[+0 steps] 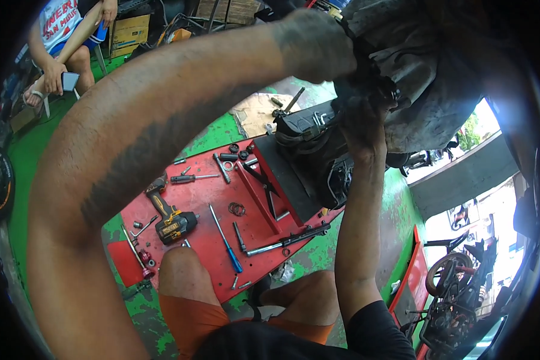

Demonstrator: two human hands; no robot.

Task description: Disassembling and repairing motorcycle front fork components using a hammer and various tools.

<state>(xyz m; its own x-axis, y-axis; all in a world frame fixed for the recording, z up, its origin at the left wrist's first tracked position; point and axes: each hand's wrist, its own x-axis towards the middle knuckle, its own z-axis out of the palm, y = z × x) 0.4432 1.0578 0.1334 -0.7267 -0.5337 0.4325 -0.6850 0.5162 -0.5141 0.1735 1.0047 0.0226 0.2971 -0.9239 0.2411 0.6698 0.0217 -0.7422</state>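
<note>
My left hand (318, 47) reaches across the top of the view, closed against a dark mechanical part (375, 81). Just below it, my right hand (365, 125) is raised to the same part with its fingers bent around it. Shadow and grime hide the fingertips, so I cannot make out exactly what either hand holds. Grey cloth (417, 84) drapes over the vehicle around the part. Beneath, a black engine-like assembly (309, 129) rests on a scissor lift (288, 180) with a black top.
On the red platform (207, 240) lie a cordless impact wrench (175, 225), a blue-handled screwdriver (233, 259), a long ratchet handle (288, 240), metal rings (237, 209) and several sockets. A seated person (63, 54) holds a phone at upper left. A partly stripped motorcycle (456, 288) stands at right.
</note>
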